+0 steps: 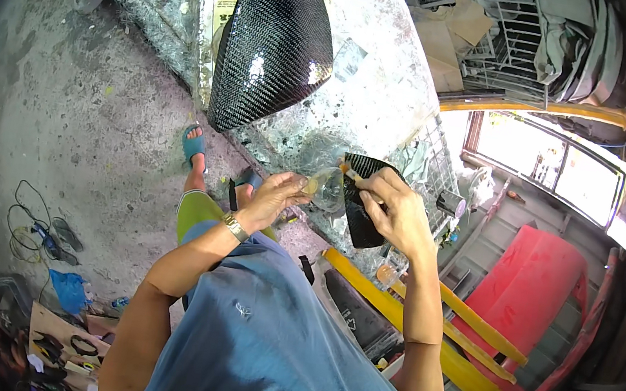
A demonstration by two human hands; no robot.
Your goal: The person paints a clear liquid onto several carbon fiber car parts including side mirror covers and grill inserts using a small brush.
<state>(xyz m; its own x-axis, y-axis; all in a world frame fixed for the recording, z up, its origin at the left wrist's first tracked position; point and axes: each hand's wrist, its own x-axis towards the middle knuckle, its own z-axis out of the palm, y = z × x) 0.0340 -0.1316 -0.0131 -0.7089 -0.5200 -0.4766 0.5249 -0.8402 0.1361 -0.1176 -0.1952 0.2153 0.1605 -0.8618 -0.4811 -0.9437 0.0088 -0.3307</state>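
My left hand [273,195], with a watch on its wrist, is closed on a clear plastic cup [327,190] that has some yellowish liquid in it. A small brush [351,172] is pinched in my right hand [396,209]. Its orange-brown tip lies beside the cup's rim, over the edge of a small black carbon fibre panel [363,224]. That panel rests near the table's front edge, partly hidden under my right hand. Beyond my hands, a large glossy carbon fibre shell [277,48] lies on the stained white table [386,86].
A small can [451,204] stands at the table's right side. Yellow beams [364,285] and a red panel [528,275] are to the right. A wire rack [515,44] is at the far right. Cables [26,225] and a blue bag [69,290] lie on the left floor.
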